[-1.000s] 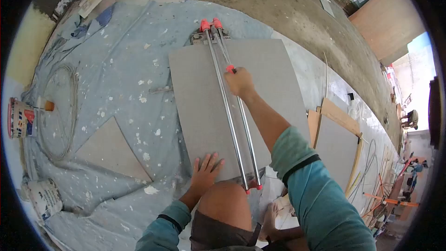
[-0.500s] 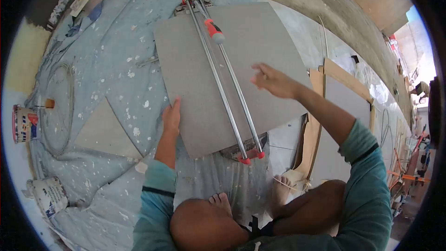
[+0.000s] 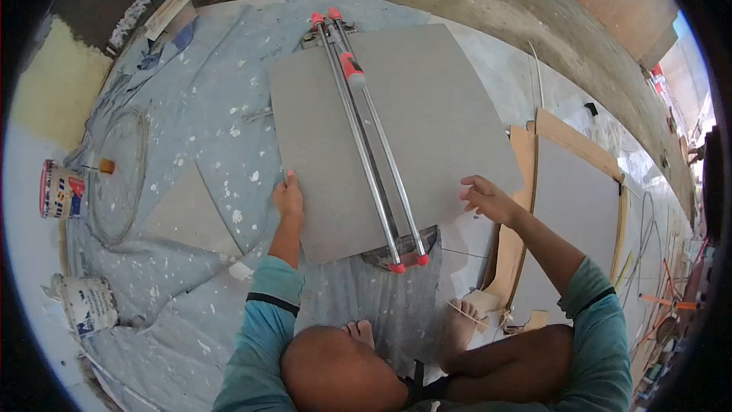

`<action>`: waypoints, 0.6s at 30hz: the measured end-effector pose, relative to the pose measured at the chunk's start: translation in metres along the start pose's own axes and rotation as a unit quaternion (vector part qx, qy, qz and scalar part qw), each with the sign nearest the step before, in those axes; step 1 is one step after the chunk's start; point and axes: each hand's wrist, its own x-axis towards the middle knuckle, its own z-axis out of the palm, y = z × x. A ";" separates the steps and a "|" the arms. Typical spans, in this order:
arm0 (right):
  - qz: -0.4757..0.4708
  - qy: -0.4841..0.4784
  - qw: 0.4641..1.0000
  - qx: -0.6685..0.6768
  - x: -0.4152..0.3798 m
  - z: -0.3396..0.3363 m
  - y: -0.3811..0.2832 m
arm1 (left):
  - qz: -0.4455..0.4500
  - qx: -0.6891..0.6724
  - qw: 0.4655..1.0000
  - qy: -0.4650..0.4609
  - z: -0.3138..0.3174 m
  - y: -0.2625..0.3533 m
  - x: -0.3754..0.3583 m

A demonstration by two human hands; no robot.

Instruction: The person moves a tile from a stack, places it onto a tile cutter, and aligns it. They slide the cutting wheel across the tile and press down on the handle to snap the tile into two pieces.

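Note:
A large grey square tile [image 3: 320,145] lies at an angle under the two steel rails of a manual tile cutter [image 3: 386,156]. The cutter's red and grey handle [image 3: 352,69] is near the far end of the rails. My left hand [image 3: 289,200] is at the tile's left edge, fingers closed around it; the underside of the grip is hidden. Over the right near corner of the tile, my right hand [image 3: 489,201] hovers with its fingers apart and slightly curled, holding nothing.
A triangular tile offcut [image 3: 191,217] lies on the paint-spotted blue sheet [image 3: 221,91]. Two buckets, one upper [image 3: 59,189] and one lower [image 3: 88,305], stand at left. At right, opened cardboard [image 3: 515,244] surrounds another grey tile [image 3: 572,214]. My bare feet flank the cutter's near end.
My right hand has moved from beside the rails toward me and to the right. My left hand stays at the tile's edge. The camera view has tilted slightly.

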 end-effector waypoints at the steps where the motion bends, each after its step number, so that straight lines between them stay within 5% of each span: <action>1: -0.002 0.004 1.000 0.005 0.000 -0.003 0.006 | 0.003 0.001 1.000 0.004 -0.007 0.000 0.001; 7: -0.003 0.007 1.000 -0.002 -0.002 -0.005 0.011 | 0.013 0.049 0.999 0.000 -0.042 0.006 -0.006; 10: -0.017 0.008 1.000 -0.007 0.001 -0.011 0.008 | 0.005 0.011 0.997 0.070 -0.060 0.012 -0.012; 14: -0.035 -0.005 0.998 -0.043 -0.012 -0.039 -0.001 | 0.045 0.109 0.990 0.080 -0.138 0.023 0.007; 18: -0.010 0.016 0.999 -0.035 -0.040 -0.081 -0.005 | 0.035 0.194 0.975 0.100 -0.194 0.094 -0.032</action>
